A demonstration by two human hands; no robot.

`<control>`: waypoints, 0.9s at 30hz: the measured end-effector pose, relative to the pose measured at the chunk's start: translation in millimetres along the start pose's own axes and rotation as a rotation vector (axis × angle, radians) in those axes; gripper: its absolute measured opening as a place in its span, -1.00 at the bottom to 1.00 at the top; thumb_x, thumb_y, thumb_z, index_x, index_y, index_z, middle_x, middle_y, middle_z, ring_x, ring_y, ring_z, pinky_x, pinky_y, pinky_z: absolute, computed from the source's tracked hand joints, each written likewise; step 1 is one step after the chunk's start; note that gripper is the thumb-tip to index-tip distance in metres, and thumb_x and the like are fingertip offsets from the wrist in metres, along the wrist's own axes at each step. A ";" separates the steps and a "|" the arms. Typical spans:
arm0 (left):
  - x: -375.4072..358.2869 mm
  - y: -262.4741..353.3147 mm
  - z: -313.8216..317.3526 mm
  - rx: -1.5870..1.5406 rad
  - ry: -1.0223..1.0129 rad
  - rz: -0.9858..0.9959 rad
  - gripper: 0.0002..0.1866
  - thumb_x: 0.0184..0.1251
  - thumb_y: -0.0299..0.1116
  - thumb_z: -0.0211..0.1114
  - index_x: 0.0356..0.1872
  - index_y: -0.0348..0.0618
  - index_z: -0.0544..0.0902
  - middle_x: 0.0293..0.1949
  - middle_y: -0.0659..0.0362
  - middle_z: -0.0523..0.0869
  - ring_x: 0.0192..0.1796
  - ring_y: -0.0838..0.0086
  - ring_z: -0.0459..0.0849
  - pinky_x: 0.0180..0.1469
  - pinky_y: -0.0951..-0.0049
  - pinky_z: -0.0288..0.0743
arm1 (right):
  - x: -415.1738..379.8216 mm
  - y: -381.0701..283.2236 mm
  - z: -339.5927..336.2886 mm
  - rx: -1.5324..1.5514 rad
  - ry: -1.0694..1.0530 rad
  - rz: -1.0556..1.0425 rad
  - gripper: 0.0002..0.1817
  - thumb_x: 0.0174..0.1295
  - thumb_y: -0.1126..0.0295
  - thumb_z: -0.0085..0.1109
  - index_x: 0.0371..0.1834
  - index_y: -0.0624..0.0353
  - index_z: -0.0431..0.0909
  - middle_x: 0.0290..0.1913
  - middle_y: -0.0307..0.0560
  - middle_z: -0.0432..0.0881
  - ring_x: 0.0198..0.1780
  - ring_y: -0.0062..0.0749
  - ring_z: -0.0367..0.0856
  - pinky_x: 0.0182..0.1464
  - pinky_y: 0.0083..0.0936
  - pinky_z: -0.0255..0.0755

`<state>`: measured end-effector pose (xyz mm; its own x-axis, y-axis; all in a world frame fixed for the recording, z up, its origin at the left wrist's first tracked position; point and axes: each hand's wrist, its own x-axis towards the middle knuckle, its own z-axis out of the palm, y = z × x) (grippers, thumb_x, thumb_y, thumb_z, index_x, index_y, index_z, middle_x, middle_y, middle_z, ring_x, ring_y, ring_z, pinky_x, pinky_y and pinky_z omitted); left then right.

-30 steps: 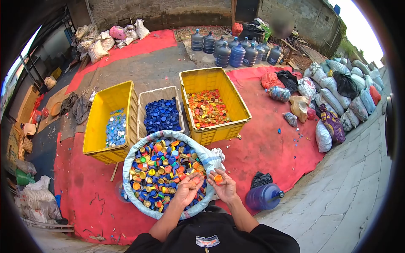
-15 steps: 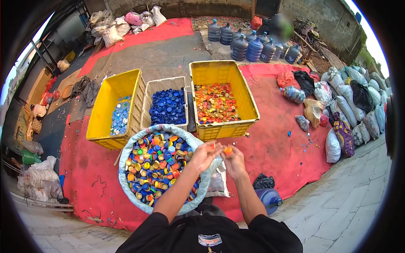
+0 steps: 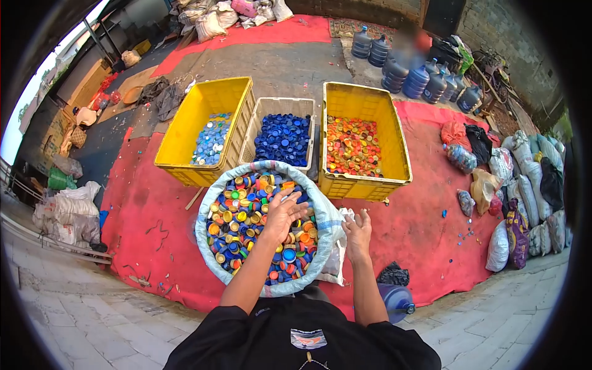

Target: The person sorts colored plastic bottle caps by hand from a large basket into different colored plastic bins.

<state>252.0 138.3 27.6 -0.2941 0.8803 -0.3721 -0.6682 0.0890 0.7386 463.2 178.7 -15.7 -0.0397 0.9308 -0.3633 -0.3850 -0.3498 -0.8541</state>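
A round sack (image 3: pixel 213 259) with a rolled pale-blue rim stands in front of me, filled with mixed plastic bottle caps (image 3: pixel 246 213). Over the right part of these caps is my left hand (image 3: pixel 282 217), its fingers stretched and apart. My right hand (image 3: pixel 357 235) is raised just outside the sack's right rim, fingers loosely bent and apart, with no cap visible in it. Beyond the sack, a yellow crate (image 3: pixel 176 148) holds light-blue caps (image 3: pixel 211 142), a white crate (image 3: pixel 248 148) holds dark-blue caps (image 3: pixel 282 139), and another yellow crate (image 3: pixel 364 188) holds orange, red and yellow caps (image 3: pixel 353 148).
A white sack (image 3: pixel 336 262) lies beside the round one. Near my right arm are a blue water jug (image 3: pixel 394 299) and a black plastic bag (image 3: pixel 393 274). Stuffed sacks (image 3: pixel 524 185) are piled at right. Several water jugs (image 3: pixel 416 81) stand at the back on the ground.
The orange caps that were in both hands are out of them. My hands have moved apart, the left back over the sack. The view has shifted, so the scene sits further right.
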 end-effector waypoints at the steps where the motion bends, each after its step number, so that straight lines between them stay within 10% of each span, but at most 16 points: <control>1: -10.1 8.9 -9.3 0.029 0.011 0.023 -0.52 0.40 -0.47 0.15 0.30 -0.29 0.28 0.11 -0.08 0.58 -0.03 0.25 0.71 0.01 0.23 0.65 | -8.6 10.2 -2.3 -0.071 -0.028 -0.020 -0.15 0.12 0.64 0.00 0.51 0.31 -0.16 0.50 0.34 -0.03 0.40 -0.01 0.28 0.33 -0.28 0.30; 12: -49.2 41.9 -144.5 -0.050 0.302 0.211 -0.78 0.36 -0.46 0.24 -0.04 -0.19 0.48 -0.17 0.17 0.63 -0.27 0.53 0.62 -0.15 0.45 0.60 | -83.7 58.4 51.9 -0.666 0.002 -0.412 -0.36 0.14 0.68 -0.02 0.37 0.41 0.15 0.35 0.26 0.27 0.39 0.01 0.31 0.39 -0.20 0.26; 27: -73.3 42.3 -217.2 0.332 0.180 0.127 -0.80 0.32 -0.47 0.27 -0.09 -0.27 0.54 -0.27 0.22 0.62 -0.33 0.68 0.53 -0.32 0.65 0.44 | -135.8 113.2 114.7 -1.075 0.022 -0.442 -0.57 0.10 0.63 0.09 0.11 0.33 0.46 0.02 0.13 0.61 0.10 -0.14 0.59 0.06 -0.32 0.48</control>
<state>96.9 -23.7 -35.9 -0.4945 0.8011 -0.3372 -0.3708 0.1565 0.9154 319.2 24.8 -20.4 -0.0770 0.9959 0.0478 0.6204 0.0854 -0.7796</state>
